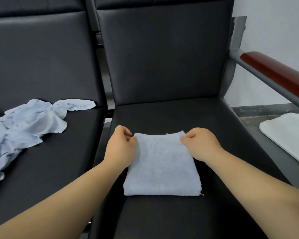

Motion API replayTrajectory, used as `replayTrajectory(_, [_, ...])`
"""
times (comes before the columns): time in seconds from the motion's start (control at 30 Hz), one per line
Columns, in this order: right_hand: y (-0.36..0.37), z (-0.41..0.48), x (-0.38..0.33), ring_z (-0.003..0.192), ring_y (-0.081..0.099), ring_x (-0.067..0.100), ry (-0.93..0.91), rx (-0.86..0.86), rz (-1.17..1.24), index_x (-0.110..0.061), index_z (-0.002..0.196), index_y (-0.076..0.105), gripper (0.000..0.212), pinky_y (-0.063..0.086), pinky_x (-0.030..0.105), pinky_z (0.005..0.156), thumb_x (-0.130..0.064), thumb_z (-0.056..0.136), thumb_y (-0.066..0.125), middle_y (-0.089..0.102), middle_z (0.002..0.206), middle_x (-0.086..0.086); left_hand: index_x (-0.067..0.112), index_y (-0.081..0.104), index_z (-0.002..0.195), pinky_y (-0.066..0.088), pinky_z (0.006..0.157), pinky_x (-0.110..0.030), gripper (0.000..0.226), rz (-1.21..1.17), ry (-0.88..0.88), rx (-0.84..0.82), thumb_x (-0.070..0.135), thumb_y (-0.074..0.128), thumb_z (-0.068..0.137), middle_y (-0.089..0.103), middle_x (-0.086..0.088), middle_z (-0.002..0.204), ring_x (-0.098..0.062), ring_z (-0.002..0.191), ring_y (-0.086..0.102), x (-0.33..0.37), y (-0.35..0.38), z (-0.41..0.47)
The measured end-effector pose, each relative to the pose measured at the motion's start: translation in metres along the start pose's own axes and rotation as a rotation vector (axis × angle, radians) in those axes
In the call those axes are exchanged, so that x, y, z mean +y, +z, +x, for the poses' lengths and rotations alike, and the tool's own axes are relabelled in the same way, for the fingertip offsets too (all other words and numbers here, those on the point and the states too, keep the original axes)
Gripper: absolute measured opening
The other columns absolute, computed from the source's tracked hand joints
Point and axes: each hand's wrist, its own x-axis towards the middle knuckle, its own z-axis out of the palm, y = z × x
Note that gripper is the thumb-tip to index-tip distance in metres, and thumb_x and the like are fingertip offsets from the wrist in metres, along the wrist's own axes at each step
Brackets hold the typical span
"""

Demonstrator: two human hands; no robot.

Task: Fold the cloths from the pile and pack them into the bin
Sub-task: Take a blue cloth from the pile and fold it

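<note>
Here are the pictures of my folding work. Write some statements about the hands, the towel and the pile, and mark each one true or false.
1. The left hand and the right hand each pinch a far corner of the towel. True.
2. The crumpled pile lies on the left seat. True.
3. The towel lies on the left seat. False: it lies on the right seat.
4. The armrest is blue. False: it is red-brown.

Two black padded seats (162,57) side by side (grey metal frame (238,35)), reddish wooden armrest (274,73), pale wall (274,23).
</note>
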Motion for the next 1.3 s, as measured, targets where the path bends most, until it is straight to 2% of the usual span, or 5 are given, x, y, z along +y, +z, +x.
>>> replayTrajectory(0.3, [-0.011, -0.020, -0.005, 0.058, 0.046, 0.015, 0.175, -0.255, -0.272, -0.016, 0.073, 0.054, 0.035, 0.037, 0.029, 0.056, -0.045, 0.087, 0.067, 0.050, 0.067, -0.002, 0.011, 0.056, 0.088, 0.041, 0.057, -0.029, 0.024, 0.368, -0.133, -0.288, 0.035, 0.057, 0.091, 0.060, 0.001, 0.079, -0.015, 0.066, 0.052, 0.006, -0.011, -0.017])
replayTrajectory(0.57, [-0.008, -0.050, -0.025, 0.090, 0.063, 0.021, 0.116, -0.219, 0.053, -0.014, 0.110, 0.054, 0.016, 0.050, 0.033, 0.073, -0.019, 0.096, 0.050, 0.062, 0.105, 0.003, 0.012, 0.046, 0.098, 0.038, 0.064, -0.030, 0.011, -0.044, -0.124, -0.252, 0.021, 0.051, 0.097, 0.051, -0.001, 0.090, -0.016, 0.076, 0.047, 0.035, -0.021, -0.047])
replayTrajectory(0.87, [-0.141, -0.135, 0.005, 0.087, 0.057, 0.011, -0.101, 0.250, 0.185, -0.028, 0.117, 0.043, 0.017, 0.044, 0.032, 0.064, -0.036, 0.105, 0.051, 0.057, 0.107, -0.006, 0.023, 0.048, 0.105, 0.048, 0.075, -0.035, 0.010, -0.166, 0.280, -0.353, 0.031, 0.051, 0.100, 0.059, 0.001, 0.103, -0.014, 0.088, 0.055, 0.164, -0.004, -0.105])
replayTrajectory(1.13, [-0.193, -0.236, 0.179, 0.088, 0.059, 0.018, 0.294, 0.623, 0.513, -0.026, 0.096, 0.045, 0.014, 0.046, 0.037, 0.068, -0.029, 0.103, 0.058, 0.060, 0.102, 0.000, 0.023, 0.044, 0.101, 0.045, 0.068, -0.032, 0.011, 0.108, 0.656, -0.843, 0.032, 0.049, 0.103, 0.054, 0.002, 0.087, -0.013, 0.075, 0.050, 0.257, 0.154, -0.216])
replayTrajectory(1.3, [-0.184, -0.270, 0.280, 0.086, 0.059, 0.020, 0.600, 0.723, 0.645, -0.018, 0.109, 0.050, 0.011, 0.041, 0.035, 0.062, -0.022, 0.100, 0.053, 0.060, 0.100, 0.002, 0.018, 0.039, 0.093, 0.034, 0.061, -0.028, 0.016, 0.293, 0.753, -1.065, 0.026, 0.049, 0.103, 0.049, 0.001, 0.084, -0.012, 0.071, 0.043, 0.263, 0.266, -0.270])
